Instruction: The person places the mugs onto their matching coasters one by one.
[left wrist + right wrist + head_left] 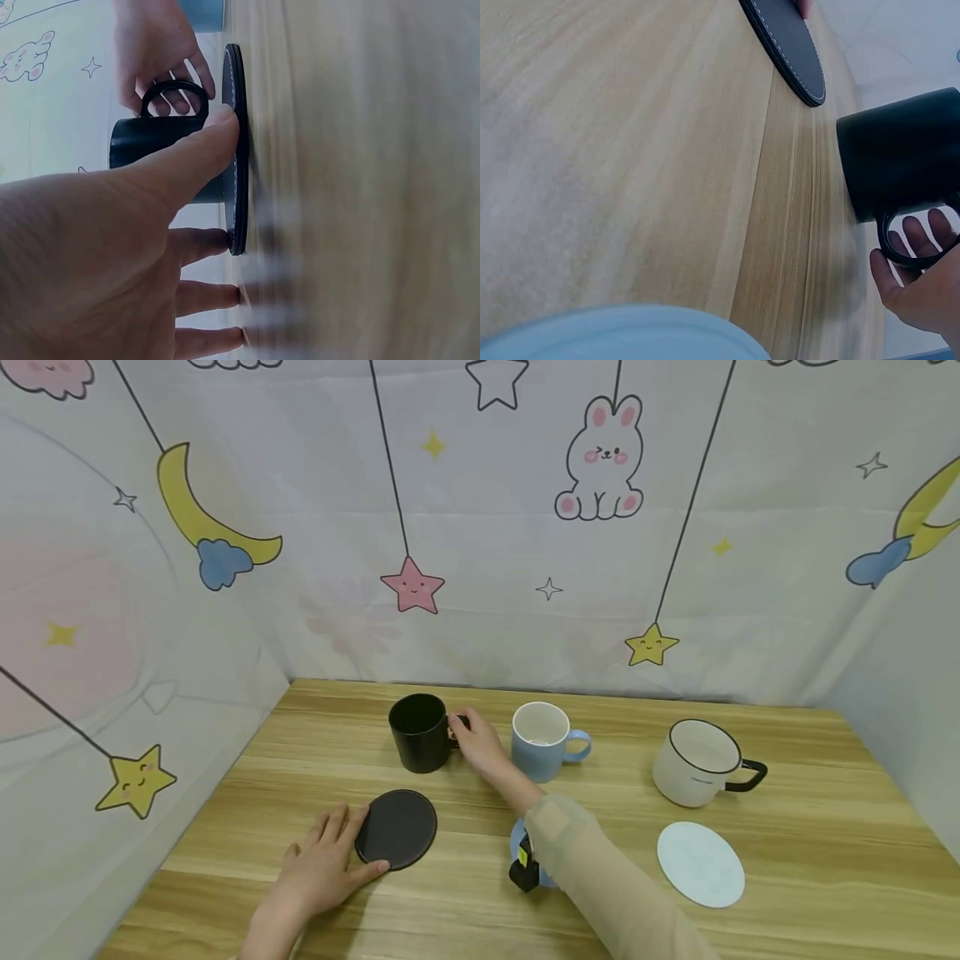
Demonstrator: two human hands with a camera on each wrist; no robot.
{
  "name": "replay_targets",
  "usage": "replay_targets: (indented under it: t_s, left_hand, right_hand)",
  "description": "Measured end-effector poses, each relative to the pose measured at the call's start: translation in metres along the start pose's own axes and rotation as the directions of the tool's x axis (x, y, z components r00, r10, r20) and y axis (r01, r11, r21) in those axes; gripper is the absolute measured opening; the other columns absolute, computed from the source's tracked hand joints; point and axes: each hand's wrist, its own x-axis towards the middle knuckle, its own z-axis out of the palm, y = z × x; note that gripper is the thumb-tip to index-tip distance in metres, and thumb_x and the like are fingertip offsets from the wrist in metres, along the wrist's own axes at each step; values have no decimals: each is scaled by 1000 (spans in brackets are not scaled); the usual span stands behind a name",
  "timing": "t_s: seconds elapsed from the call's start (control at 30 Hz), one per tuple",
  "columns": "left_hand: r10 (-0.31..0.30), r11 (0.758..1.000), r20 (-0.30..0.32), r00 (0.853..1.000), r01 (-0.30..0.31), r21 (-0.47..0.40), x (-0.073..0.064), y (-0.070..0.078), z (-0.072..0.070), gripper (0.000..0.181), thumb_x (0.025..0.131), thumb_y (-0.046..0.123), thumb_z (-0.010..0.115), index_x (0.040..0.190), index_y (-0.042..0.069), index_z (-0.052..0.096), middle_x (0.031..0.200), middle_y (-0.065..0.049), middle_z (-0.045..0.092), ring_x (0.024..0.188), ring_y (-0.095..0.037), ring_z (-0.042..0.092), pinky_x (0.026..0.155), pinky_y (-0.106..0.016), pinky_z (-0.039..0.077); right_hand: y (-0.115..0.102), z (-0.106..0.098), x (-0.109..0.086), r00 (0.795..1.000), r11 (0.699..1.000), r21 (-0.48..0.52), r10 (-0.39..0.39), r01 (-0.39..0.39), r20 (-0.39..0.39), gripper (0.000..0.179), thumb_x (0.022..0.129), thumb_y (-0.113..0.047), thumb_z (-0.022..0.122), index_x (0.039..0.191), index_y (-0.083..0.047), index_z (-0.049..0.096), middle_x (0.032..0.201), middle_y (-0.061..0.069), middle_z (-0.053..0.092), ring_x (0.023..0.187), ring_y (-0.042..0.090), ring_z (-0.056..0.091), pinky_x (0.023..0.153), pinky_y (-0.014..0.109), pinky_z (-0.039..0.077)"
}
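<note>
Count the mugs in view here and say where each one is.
3: the black mug at the left, its handle held by the right hand; the blue mug in the middle; the white mug at the right.

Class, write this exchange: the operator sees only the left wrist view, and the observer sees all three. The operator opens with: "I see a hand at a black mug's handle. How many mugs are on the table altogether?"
Observer: Three; the one farthest right is a white mug with a dark rim and black handle.
Operator: What lies in front of that one?
Observer: A round white coaster, with nothing on it.
Operator: And what about the inside of the black mug?
Observer: The head view looks into its mouth: the inside is black too.
</note>
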Motion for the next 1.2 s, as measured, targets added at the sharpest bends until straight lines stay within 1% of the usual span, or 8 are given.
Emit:
replay_targets:
  t_s: [0.2,0.43,0.63,0.7,0.8,0.9,1.07,1.2]
  left_hand:
    - [-2,1000,3,1000,2,-2,0,0,0,93,82,66,59,152,12,29,155,-28,24,139,-53,23,96,-81,22]
    - [2,1000,-9,1000,-2,8,1,-1,1,93,82,66,59,151,11,29,154,-29,24,138,-54,25,95,-81,23]
    - [-5,1000,-4,1000,5,5,0,-1,2,93,82,66,59,152,12,29,154,-28,25,139,-53,24,96,-81,23]
    - [-3,1000,-5,1000,3,5,0,-1,2,93,82,66,59,152,13,28,154,-28,25,138,-53,25,96,-81,23]
    - [-2,1000,-6,1000,2,5,0,0,1,93,82,66,59,152,12,28,154,-28,25,138,-54,25,95,-81,23]
    - [0,1000,-8,1000,0,8,0,0,1,93,82,66,59,152,12,28,154,-28,25,138,-54,25,95,-81,23]
    - [0,1000,-7,1000,0,4,0,0,0,93,82,66,59,152,12,28,154,-28,24,138,-54,24,96,-81,23]
    - [1,1000,-6,1000,-1,2,0,0,1,93,82,65,59,152,12,28,154,-29,24,138,-55,24,96,-81,23]
  right_hand:
    - [2,-1,3,1000,996,88,13,-15,15,25,100,-26,47,92,-5,56,92,12,62,81,19,56,65,24,42]
    - [-2,1,4,999,976,211,50,-46,-15,23,95,-20,51,80,-3,54,80,10,58,82,23,59,65,20,42]
    - [-1,4,6,997,961,272,68,-60,-21,26,95,-16,52,71,-6,47,72,7,51,74,20,51,63,21,40]
    - [-1,4,5,997,961,269,68,-59,-25,27,95,-17,51,70,-8,46,72,7,50,73,21,50,61,21,38]
    - [-2,4,5,997,962,267,68,-58,-31,27,95,-17,52,70,-8,46,73,9,51,73,21,49,60,21,36]
    - [-2,3,4,997,965,258,64,-52,-38,27,94,-18,52,70,-7,47,74,10,53,72,19,50,60,20,37]
    - [-1,3,3,997,972,226,69,-58,-41,29,94,-21,52,69,-9,47,75,11,53,70,15,48,61,21,38]
    - [0,3,2,996,976,206,76,-65,-47,31,95,-21,53,67,-9,47,70,6,49,66,13,44,60,22,36]
